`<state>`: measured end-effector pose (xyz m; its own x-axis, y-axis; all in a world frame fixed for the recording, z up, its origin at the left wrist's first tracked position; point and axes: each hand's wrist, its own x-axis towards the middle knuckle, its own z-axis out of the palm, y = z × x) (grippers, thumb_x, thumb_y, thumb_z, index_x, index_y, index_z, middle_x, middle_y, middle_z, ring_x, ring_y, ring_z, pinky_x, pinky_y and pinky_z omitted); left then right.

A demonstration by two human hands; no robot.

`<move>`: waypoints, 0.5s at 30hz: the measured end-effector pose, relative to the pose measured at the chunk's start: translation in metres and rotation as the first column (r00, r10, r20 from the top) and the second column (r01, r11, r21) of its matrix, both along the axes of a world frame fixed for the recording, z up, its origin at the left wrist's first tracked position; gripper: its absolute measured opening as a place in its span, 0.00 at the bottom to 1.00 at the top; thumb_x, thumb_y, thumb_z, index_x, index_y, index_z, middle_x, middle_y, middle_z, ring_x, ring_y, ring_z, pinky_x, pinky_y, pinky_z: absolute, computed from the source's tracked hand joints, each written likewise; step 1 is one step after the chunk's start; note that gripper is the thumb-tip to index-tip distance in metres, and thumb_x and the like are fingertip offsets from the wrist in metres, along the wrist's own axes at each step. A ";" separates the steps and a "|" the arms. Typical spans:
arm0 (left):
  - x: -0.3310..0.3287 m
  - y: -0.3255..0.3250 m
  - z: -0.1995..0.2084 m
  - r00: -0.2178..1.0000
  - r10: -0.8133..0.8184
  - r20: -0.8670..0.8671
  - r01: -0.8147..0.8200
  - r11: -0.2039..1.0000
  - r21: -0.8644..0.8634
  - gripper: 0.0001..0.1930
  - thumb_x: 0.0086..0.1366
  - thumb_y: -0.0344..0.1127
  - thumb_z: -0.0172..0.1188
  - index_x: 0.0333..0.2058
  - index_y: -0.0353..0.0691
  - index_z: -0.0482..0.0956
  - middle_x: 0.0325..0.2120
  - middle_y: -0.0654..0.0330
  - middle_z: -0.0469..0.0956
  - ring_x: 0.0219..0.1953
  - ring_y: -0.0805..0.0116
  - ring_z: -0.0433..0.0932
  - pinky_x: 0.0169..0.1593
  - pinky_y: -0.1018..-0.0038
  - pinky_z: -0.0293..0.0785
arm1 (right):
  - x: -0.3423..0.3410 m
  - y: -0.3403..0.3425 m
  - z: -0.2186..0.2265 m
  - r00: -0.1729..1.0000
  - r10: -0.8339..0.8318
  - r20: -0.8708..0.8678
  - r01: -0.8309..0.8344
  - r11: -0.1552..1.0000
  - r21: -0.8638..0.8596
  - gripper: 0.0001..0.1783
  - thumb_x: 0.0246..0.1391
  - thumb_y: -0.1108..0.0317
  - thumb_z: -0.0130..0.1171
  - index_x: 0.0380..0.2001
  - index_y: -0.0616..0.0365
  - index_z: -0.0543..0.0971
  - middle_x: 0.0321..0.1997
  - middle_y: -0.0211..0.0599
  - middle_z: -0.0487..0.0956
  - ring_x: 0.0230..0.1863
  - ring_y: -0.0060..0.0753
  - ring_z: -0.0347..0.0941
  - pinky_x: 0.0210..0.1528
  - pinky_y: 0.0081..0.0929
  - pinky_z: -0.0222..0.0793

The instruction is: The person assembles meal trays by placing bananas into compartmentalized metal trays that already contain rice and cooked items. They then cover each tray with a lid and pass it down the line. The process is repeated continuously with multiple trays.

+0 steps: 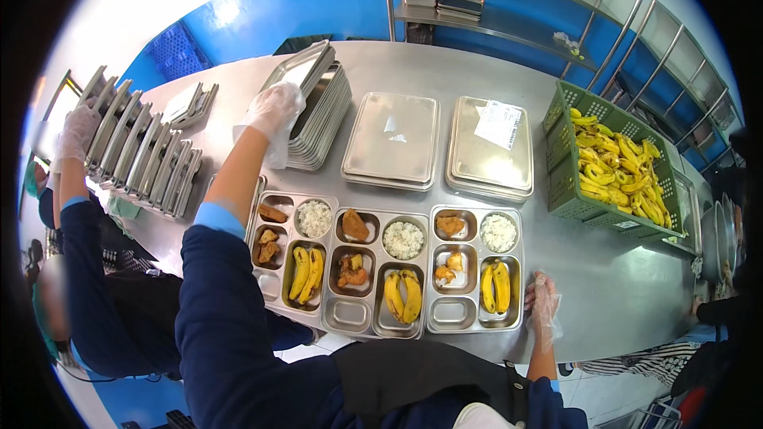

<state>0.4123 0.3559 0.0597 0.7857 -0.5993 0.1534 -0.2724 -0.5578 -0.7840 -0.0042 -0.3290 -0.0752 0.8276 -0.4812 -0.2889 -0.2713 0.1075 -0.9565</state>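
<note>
My left hand (278, 107), in a clear plastic glove, reaches far forward and grips a flat metal lid (300, 67) tilted on top of a nested stack of lids (330, 123). Close in front of me stand three compartment trays: the left tray (270, 284), the middle tray (347, 314) and the right tray (453, 313). Each holds white rice (404, 240), fried pieces (355, 225), chunks in sauce (352, 270) and two bananas (403, 296). Gloved too, my right hand (542, 295) rests beside the right tray's edge, fingers loosely bent, nothing visible in it.
Two closed metal tray stacks (391, 143) stand behind the food trays, the right one with a paper sheet (498, 124). A green crate (564, 183) of bananas is at right. On the left, a co-worker's gloved hand (79, 127) touches tall piled trays (143, 147). Shelves (501, 24) stand behind.
</note>
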 end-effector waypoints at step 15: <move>-0.035 -0.039 0.141 0.909 0.409 -0.075 -0.376 0.730 -0.571 0.21 0.77 0.42 0.53 0.64 0.42 0.76 0.44 0.51 0.81 0.45 0.55 0.82 0.51 0.57 0.79 | 0.012 -0.011 0.028 0.987 0.107 -0.120 -0.133 0.964 -0.231 0.25 0.73 0.51 0.58 0.57 0.63 0.80 0.32 0.30 0.79 0.29 0.24 0.75 0.32 0.24 0.72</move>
